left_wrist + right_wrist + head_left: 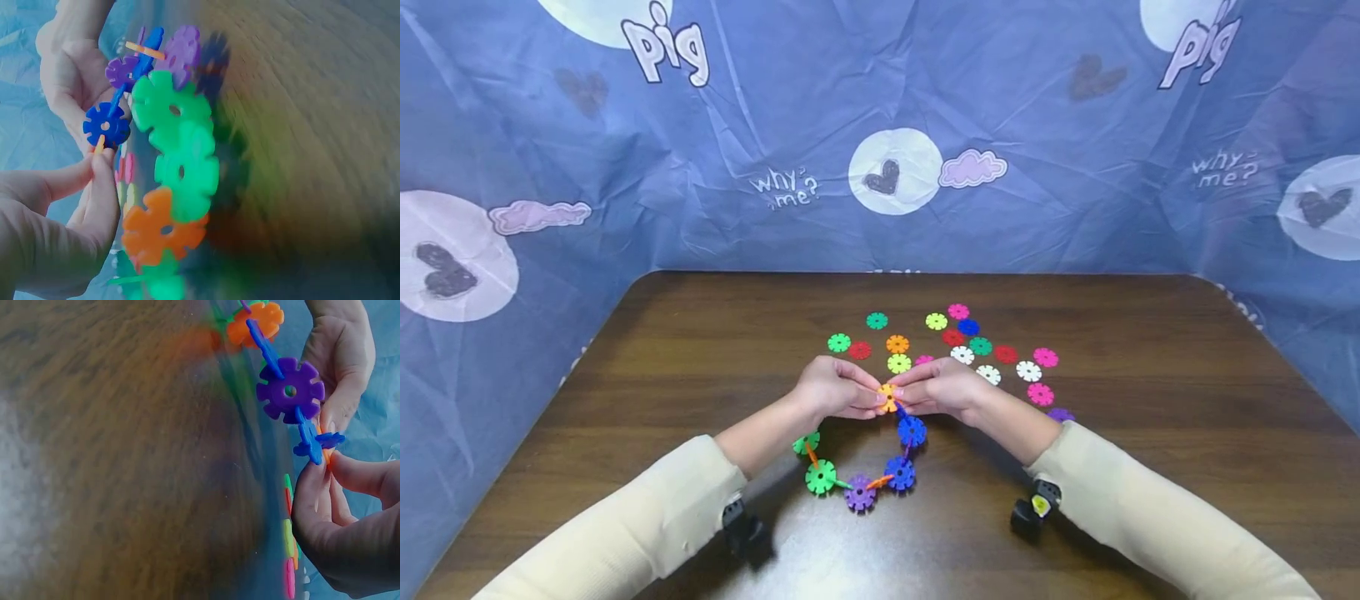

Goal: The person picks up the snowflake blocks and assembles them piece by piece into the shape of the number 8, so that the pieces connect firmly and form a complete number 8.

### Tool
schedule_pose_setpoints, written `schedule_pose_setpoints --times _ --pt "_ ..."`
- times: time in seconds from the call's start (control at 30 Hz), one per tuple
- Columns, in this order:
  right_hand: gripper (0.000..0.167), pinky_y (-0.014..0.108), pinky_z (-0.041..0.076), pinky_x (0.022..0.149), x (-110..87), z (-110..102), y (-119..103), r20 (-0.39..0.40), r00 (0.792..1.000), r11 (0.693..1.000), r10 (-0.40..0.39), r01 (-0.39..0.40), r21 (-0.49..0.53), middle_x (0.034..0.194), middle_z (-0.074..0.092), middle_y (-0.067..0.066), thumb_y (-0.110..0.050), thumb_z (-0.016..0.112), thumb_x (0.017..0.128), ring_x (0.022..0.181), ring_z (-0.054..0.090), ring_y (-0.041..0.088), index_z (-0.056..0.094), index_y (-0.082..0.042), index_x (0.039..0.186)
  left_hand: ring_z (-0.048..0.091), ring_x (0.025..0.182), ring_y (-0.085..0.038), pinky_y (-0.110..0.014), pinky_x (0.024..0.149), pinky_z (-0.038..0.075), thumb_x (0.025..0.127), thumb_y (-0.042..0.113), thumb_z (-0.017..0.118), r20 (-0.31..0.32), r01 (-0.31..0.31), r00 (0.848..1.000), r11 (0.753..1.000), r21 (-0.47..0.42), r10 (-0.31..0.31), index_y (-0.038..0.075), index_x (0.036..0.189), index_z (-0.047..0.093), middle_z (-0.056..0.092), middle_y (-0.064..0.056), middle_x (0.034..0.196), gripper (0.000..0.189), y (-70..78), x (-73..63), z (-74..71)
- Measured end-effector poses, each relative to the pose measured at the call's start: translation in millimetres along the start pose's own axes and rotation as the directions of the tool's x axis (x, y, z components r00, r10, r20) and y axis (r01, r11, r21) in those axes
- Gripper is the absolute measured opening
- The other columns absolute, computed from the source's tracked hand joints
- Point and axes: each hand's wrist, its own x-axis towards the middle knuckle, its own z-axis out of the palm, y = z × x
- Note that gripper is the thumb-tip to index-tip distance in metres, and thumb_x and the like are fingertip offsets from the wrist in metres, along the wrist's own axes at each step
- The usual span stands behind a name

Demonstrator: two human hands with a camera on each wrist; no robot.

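Pinching an orange disc [888,398], both hands [838,388] [946,388] meet at a multicoloured disc chain [867,500].

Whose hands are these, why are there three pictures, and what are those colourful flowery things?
There's no robot, just one person's bare left hand and right hand. The wide picture comes from a camera worn on the head, looking down. The other two are close-ups from the left wrist camera and right wrist camera. Loose, notched discs in many colours lie on the brown table. Both hands pinch an orange disc touching a chain of discs slotted together.
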Motion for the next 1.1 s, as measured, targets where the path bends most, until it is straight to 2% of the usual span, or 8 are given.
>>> schedule_pose_setpoints --times 0.13,0.2,0.3,0.37,0.47,0.6,0.83,1.1 --pt "0.035 0.026 0.058 0.080 2.9 -2 -2 -0.012 1.000 1.000 0.003 -0.003 0.010 0.078 0.070 -0.007 -0.005 0.061 0.092 0.074 0.066 0.005 0.058 0.010 0.124 0.072 0.066 -0.020 -0.031 0.069 0.060 0.080 0.005 0.076 -0.042 -0.099 0.993 0.960 0.261 0.114 -0.004 0.089 0.071 0.074 -0.012 0.074 0.013 14.4 3.5 -9.0" --pt "0.035 0.025 0.058 0.079 3.4 -3 -3 -0.021 1.000 1.000 0.003 -0.003 0.015 0.078 0.070 -0.007 -0.005 0.061 0.092 0.075 0.066 0.005 0.058 0.011 0.124 0.072 0.071 -0.022 -0.027 0.066 0.058 0.080 0.008 0.076 -0.053 -0.167 0.976 0.879 0.447 0.212 0.000 0.086 0.073 0.075 -0.012 0.076 0.011 24.7 9.8 -18.3" --pt "0.037 0.025 0.058 0.079 3.6 -5 -5 -0.020 1.000 1.000 -0.003 0.004 0.019 0.079 0.070 -0.007 -0.005 0.061 0.092 0.075 0.066 0.005 0.056 0.012 0.125 0.070 0.080 -0.024 -0.026 0.066 0.053 0.082 0.010 0.075 -0.027 -0.239 0.934 0.682 0.691 0.355 0.002 0.087 0.073 0.075 -0.012 0.084 0.010 37.3 26.0 -36.1" --pt "0.037 0.026 0.058 0.080 3.5 -5 -6 -0.022 1.000 1.000 -0.004 0.004 0.018 0.080 0.071 -0.006 -0.006 0.061 0.092 0.075 0.066 0.005 0.056 0.011 0.125 0.069 0.087 -0.025 -0.029 0.072 0.053 0.082 0.009 0.074 0.013 -0.252 0.923 0.579 0.775 0.384 0.001 0.091 0.073 0.075 -0.014 0.090 0.012 42.2 38.4 -47.3" --pt "0.037 0.028 0.058 0.083 2.6 -5 -7 -0.026 1.000 1.000 -0.008 0.008 0.005 0.085 0.072 -0.003 -0.007 0.062 0.092 0.076 0.067 0.006 0.057 0.011 0.124 0.067 0.094 -0.027 -0.036 0.082 0.055 0.082 0.007 0.073 0.092 -0.272 0.925 0.475 0.837 0.368 -0.001 0.097 0.071 0.073 -0.016 0.098 0.017 41.6 55.7 -60.6" --pt "0.037 0.028 0.058 0.083 2.4 -5 -7 -0.029 1.000 1.000 -0.009 0.009 0.004 0.085 0.072 -0.002 -0.007 0.062 0.092 0.075 0.067 0.006 0.057 0.011 0.124 0.065 0.101 -0.029 -0.037 0.090 0.053 0.082 0.008 0.074 0.149 -0.283 0.931 0.405 0.869 0.333 -0.002 0.103 0.069 0.071 -0.018 0.103 0.024 31.1 70.6 -68.5" --pt "0.037 0.027 0.058 0.084 4.6 -8 -11 -0.030 1.000 1.000 -0.006 0.006 -0.002 0.081 0.070 -0.006 -0.007 0.061 0.093 0.074 0.066 0.004 0.056 0.011 0.125 0.065 0.094 -0.025 -0.035 0.087 0.053 0.080 0.010 0.076 0.143 -0.305 0.919 0.430 0.850 0.367 0.000 0.093 0.069 0.072 -0.015 0.094 0.018 21.1 78.1 -72.5" --pt "0.037 0.025 0.058 0.079 9.1 -8 -6 -0.030 1.000 1.000 0.003 -0.003 0.018 0.078 0.069 -0.007 -0.006 0.060 0.093 0.072 0.066 0.004 0.055 0.012 0.125 0.063 0.081 -0.020 -0.029 0.075 0.051 0.075 0.007 0.079 0.076 -0.317 0.913 0.580 0.750 0.402 0.002 0.084 0.061 0.067 -0.011 0.083 0.021 12.0 76.2 -74.5"
